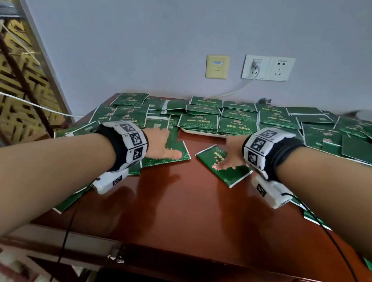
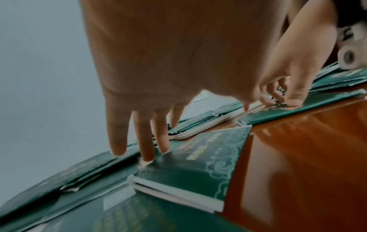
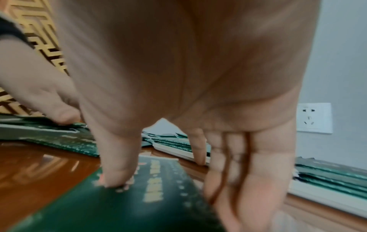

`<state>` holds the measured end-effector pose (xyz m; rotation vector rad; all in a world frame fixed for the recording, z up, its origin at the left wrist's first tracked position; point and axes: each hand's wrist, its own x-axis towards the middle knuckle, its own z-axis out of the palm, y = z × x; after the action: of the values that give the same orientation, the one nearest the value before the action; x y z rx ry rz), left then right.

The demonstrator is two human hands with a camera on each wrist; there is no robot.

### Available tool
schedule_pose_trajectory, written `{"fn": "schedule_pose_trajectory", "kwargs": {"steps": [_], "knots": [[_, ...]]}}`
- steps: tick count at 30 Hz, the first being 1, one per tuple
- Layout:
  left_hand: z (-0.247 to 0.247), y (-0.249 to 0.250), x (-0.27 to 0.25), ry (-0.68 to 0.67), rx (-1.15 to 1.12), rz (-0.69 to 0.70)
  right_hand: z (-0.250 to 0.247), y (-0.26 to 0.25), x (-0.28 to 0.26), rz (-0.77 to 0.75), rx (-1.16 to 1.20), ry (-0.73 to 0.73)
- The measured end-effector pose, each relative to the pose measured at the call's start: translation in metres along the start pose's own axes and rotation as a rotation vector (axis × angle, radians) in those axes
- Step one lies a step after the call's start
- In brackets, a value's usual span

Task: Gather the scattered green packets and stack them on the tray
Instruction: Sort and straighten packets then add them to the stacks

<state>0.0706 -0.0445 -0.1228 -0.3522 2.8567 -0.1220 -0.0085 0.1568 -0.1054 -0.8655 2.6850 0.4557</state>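
Note:
Many green packets lie scattered over the red-brown table. Several more sit on the white tray (image 1: 203, 132) at the back centre, whose rim also shows in the wrist views (image 2: 200, 131) (image 3: 178, 153). My left hand (image 1: 171, 143) lies open on a green packet (image 1: 168, 157), its straight fingers (image 2: 148, 150) touching the top of a small pile (image 2: 198, 164). My right hand (image 1: 228, 154) rests on a tilted single packet (image 1: 224, 172) lying flat. Its thumb (image 3: 117, 172) presses on that packet's face (image 3: 129, 204), and its fingers (image 3: 242, 172) reach down past the packet's right edge.
More green packets (image 1: 335, 133) crowd the table's back, left and right sides. The table's polished front (image 1: 186, 218) lies between my arms. Wall sockets (image 1: 268, 68) with a plugged cable are behind. Black sensor cables (image 1: 328, 234) trail from both wrists.

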Motion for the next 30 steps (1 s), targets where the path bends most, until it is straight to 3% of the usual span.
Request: {"fn": "schedule_pose_trajectory", "kwargs": {"steps": [3, 5, 8, 12, 20, 26, 30], "knots": [[0.007, 0.005, -0.001, -0.058, 0.086, -0.012, 0.003, -0.001, 0.005, 0.050, 0.198, -0.019], [0.007, 0.005, -0.001, -0.029, 0.030, 0.009, 0.001, -0.002, 0.004, 0.041, 0.184, -0.059], [0.006, 0.004, 0.000, 0.003, -0.041, 0.051, -0.001, 0.000, 0.006, -0.153, 0.053, 0.054], [0.005, 0.007, -0.001, 0.000, -0.019, 0.080, -0.006, -0.002, 0.006, -0.401, 0.068, -0.010], [0.011, 0.012, 0.001, -0.064, 0.016, 0.052, 0.003, -0.001, 0.005, -0.206, -0.255, -0.076], [-0.003, 0.012, 0.003, -0.019, -0.009, 0.081, 0.000, -0.004, -0.009, -0.324, -0.002, -0.074], [-0.010, 0.012, 0.007, -0.048, -0.063, 0.075, -0.004, 0.005, -0.005, -0.272, 0.211, 0.032]]}}
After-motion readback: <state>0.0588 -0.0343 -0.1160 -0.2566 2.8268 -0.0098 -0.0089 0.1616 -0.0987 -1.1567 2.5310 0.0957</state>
